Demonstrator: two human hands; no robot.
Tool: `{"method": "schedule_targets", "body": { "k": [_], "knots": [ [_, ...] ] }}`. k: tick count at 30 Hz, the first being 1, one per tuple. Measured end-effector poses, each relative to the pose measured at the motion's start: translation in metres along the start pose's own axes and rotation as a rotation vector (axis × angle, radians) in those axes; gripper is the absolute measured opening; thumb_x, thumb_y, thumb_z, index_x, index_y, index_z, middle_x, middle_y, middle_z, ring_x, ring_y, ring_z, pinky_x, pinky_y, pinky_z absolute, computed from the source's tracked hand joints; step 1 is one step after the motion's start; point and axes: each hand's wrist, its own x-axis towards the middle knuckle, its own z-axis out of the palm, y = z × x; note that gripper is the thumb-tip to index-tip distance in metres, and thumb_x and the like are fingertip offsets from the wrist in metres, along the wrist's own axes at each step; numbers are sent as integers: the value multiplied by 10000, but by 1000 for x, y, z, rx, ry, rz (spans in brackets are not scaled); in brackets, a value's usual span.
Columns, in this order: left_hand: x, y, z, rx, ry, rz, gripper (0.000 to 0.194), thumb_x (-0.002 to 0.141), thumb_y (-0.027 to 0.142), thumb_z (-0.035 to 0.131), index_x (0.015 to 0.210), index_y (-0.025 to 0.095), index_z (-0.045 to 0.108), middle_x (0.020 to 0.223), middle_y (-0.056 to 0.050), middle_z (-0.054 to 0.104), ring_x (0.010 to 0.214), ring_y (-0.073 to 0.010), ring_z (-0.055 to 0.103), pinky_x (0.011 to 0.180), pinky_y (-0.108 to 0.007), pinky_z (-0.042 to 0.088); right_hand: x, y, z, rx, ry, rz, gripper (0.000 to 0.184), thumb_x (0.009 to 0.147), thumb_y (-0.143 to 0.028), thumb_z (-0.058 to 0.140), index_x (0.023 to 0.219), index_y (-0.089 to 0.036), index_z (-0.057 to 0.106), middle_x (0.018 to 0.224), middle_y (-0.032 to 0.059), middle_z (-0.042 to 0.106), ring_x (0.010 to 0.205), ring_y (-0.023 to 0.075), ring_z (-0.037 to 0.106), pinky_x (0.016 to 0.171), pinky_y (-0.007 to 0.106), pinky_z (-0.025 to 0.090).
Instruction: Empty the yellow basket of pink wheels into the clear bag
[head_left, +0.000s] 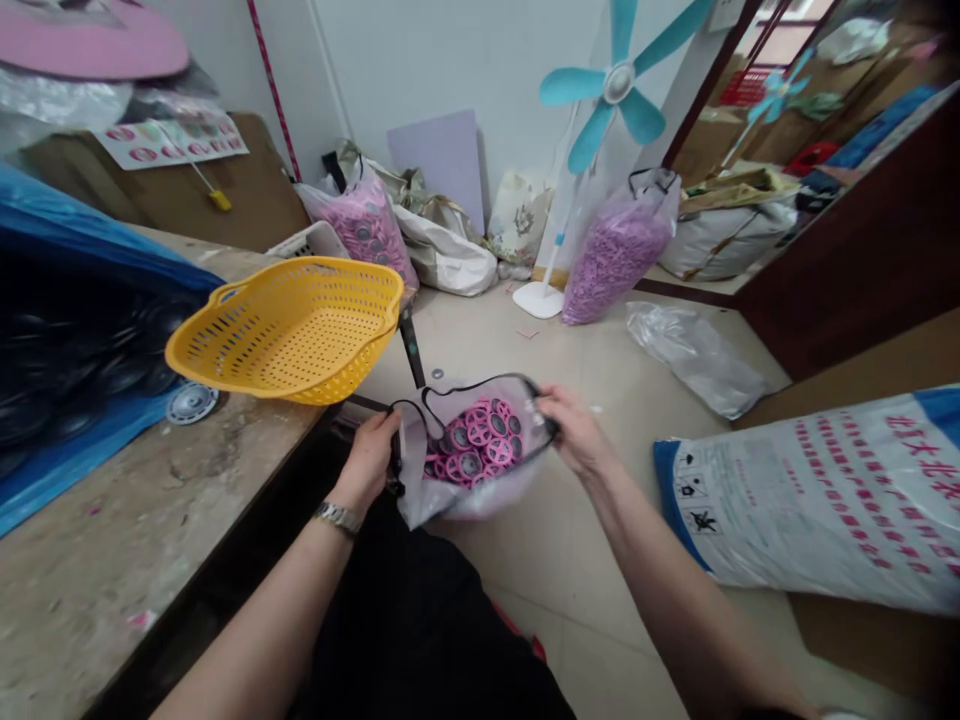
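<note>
Head view: both hands are holding a clear plastic bag (466, 470) open over the lap, above the floor, just off the edge of the table (112, 540). The left hand (369, 455) is pinching the bag's left rim near its black handle loop, fingers closed on the plastic; a watch (337, 517) is sitting on that wrist. The right hand (574, 432) is gripping the right rim the same way, pulling the mouth wide. Inside the bag pink wheel-shaped parts (476, 450) are lying in a loose heap, some with grey centres. A yellow basket (292, 325) is sitting tilted on the table edge, just up-left of the bag, apparently with nothing in it. Judgement on handling: the film is thin and the load is sagging, so both rims are needing an even grip, with the mouth kept level so that no parts are spilling toward the floor. Further back two bigger bags of pink parts (611, 255) are standing on the floor beside a blue fan (611, 85); a printed white sack (817, 495) is lying at right, and blue sheeting (67, 330) is covering dark round things at left.
</note>
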Motion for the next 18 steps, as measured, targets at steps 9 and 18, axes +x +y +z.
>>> {"method": "schedule_targets", "body": {
  "k": [9,18],
  "knots": [
    [-12,7,14,-141,-63,-38,414,578,446,827,800,160,627,704,10,643,636,-131,561,600,-235,431,-4,3,-53,67,266,-65,280,561,-347,709,667,-228,478,506,-105,485,463,82,409,448,204,313],
    [-2,1,10,-34,-19,-22,302,596,376,779,688,182,567,569,35,546,568,-140,525,546,-244,379,-22,-17,-13,103,92,-55,319,614,-378,731,862,-227,600,638,-66,608,537,102,487,511,214,377]
  ]
}}
